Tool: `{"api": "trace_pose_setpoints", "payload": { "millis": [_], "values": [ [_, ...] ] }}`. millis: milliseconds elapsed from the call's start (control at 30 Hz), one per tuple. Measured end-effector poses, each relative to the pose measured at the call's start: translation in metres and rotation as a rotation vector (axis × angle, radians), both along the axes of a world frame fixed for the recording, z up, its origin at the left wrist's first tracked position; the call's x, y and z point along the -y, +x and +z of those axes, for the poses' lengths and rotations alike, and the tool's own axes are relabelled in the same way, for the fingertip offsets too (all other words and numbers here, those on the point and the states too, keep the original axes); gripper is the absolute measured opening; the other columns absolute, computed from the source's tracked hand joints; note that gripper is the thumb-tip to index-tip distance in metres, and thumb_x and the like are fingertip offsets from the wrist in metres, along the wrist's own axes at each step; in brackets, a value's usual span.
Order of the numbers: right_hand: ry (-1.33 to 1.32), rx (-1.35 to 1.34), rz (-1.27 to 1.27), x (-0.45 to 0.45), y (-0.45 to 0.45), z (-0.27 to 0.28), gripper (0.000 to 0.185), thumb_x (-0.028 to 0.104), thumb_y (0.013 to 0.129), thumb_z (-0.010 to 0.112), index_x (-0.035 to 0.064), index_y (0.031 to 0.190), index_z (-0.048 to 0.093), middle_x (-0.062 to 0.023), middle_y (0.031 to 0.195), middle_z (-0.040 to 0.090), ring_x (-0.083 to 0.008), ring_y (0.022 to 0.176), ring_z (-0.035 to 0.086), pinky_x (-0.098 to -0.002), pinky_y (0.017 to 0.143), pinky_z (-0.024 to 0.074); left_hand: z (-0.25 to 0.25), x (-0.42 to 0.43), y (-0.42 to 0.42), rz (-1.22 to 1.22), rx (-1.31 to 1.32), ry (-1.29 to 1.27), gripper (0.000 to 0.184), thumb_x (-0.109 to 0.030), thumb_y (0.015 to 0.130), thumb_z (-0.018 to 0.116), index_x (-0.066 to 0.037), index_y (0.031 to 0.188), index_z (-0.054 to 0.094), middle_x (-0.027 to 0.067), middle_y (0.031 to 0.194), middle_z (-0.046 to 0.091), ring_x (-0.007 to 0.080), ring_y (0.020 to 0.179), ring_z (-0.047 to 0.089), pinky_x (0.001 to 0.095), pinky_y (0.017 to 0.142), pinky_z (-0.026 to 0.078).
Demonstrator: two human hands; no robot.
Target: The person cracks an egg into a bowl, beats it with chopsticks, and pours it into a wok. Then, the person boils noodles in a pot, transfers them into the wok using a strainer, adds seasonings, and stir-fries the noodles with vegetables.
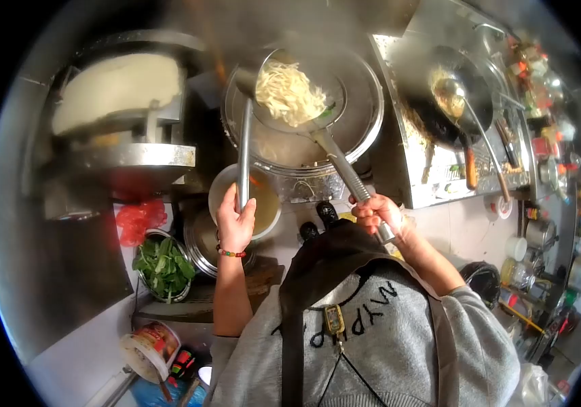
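Observation:
My left hand (236,220) is closed around the long metal handle (244,152) of a utensil; steam blurs its dark head, so I cannot tell its kind. My right hand (377,214) grips the ribbed handle of a strainer (342,165). Pale noodles (289,93) lie heaped toward the left of the strainer's ring, beside the head of the left utensil. Both tools are over a large round steaming pot (377,115). A bit of green shows near the noodles. Below the pot, partly behind my left hand, stands a white tub of cloudy liquid (267,210).
Leafy greens (163,266) fill a bowl at left, by a red plastic bag (141,222). A pale-topped round cooker (117,91) stands far left. At right, a wok (474,81) and ladle (450,95) rest on a metal counter (429,183). Seasoning containers (541,146) line the right edge.

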State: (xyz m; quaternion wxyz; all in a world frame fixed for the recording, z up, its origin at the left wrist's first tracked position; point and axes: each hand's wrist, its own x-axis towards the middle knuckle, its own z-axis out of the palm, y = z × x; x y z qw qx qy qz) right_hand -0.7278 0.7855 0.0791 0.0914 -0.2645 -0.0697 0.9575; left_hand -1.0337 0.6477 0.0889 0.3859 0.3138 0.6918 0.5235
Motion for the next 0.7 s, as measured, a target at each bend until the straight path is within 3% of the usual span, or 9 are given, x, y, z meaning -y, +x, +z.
{"api": "trace_pose_setpoints", "payload": {
  "millis": [100, 133, 167, 233, 267, 400, 700],
  "values": [
    [0.126, 0.107, 0.021, 0.009, 0.005, 0.029, 0.017, 0.008, 0.085, 0.052, 0.0035, 0.1, 0.046, 0.0002, 0.064, 0.041, -0.0074, 0.043, 0.038, -0.0239, 0.04, 0.0383, -0.002, 0.008, -0.009, 0.004, -0.479, 0.125, 0.044, -0.005, 0.086, 0.06, 0.003, 0.126, 0.046, 0.003, 0.086, 0.061, 0.0094, 0.07, 0.056, 0.023, 0.064, 0.047],
    [0.149, 0.128, 0.021, 0.014, 0.009, 0.033, 0.018, 0.008, 0.084, 0.053, 0.0033, 0.1, 0.046, 0.0, 0.064, 0.041, -0.0075, 0.043, 0.039, -0.0236, 0.039, 0.0382, 0.018, 0.012, -0.008, -0.006, -0.511, -0.068, 0.045, -0.008, 0.085, 0.062, 0.004, 0.126, 0.047, 0.0101, 0.096, 0.063, 0.0156, 0.082, 0.06, 0.0272, 0.075, 0.048],
    [0.173, 0.15, 0.022, 0.018, 0.012, 0.037, 0.019, 0.008, 0.083, 0.053, 0.0032, 0.1, 0.046, -0.0002, 0.064, 0.042, -0.0076, 0.043, 0.039, -0.0233, 0.039, 0.0382, 0.034, 0.012, -0.004, -0.005, -0.608, -0.072, 0.046, -0.011, 0.084, 0.063, 0.003, 0.126, 0.047, 0.0158, 0.099, 0.063, 0.0183, 0.083, 0.062, 0.0288, 0.075, 0.048],
    [0.172, 0.167, 0.015, 0.024, 0.017, 0.042, 0.02, 0.007, 0.082, 0.054, 0.0027, 0.099, 0.045, -0.0004, 0.063, 0.042, -0.0076, 0.043, 0.04, -0.0233, 0.039, 0.0394, 0.038, 0.014, -0.007, 0.002, -0.768, 0.095, 0.046, -0.009, 0.082, 0.062, 0.001, 0.125, 0.048, 0.023, 0.097, 0.063, 0.035, 0.085, 0.064, 0.0369, 0.073, 0.05],
    [0.166, 0.168, 0.011, 0.027, 0.021, 0.042, 0.02, 0.007, 0.082, 0.054, 0.0026, 0.1, 0.045, -0.0003, 0.063, 0.042, -0.0075, 0.043, 0.04, -0.0235, 0.039, 0.04, 0.043, 0.017, -0.007, 0.004, -0.775, 0.103, 0.046, -0.009, 0.082, 0.061, 0.001, 0.126, 0.047, 0.0238, 0.1, 0.062, 0.0382, 0.088, 0.062, 0.0392, 0.074, 0.05],
    [0.19, 0.3, 0.021, 0.041, 0.029, 0.045, 0.022, 0.006, 0.082, 0.054, 0.002, 0.101, 0.044, -0.0009, 0.063, 0.042, -0.0076, 0.043, 0.04, -0.0246, 0.039, 0.0423, 0.053, 0.025, -0.007, -0.011, -0.905, 0.144, 0.046, -0.006, 0.082, 0.059, 0.002, 0.126, 0.048, 0.022, 0.112, 0.059, 0.0367, 0.097, 0.06, 0.0399, 0.08, 0.049],
    [0.191, 0.321, -0.006, 0.076, 0.059, 0.034, 0.02, 0.005, 0.08, 0.053, 0.0016, 0.097, 0.042, -0.0024, 0.063, 0.043, -0.0091, 0.041, 0.04, -0.0264, 0.038, 0.0433, 0.042, 0.027, 0.005, -0.008, -0.862, 0.118, 0.045, -0.007, 0.082, 0.06, 0.001, 0.125, 0.05, 0.0215, 0.11, 0.061, 0.0354, 0.096, 0.062, 0.0387, 0.08, 0.049]
  ]
}}
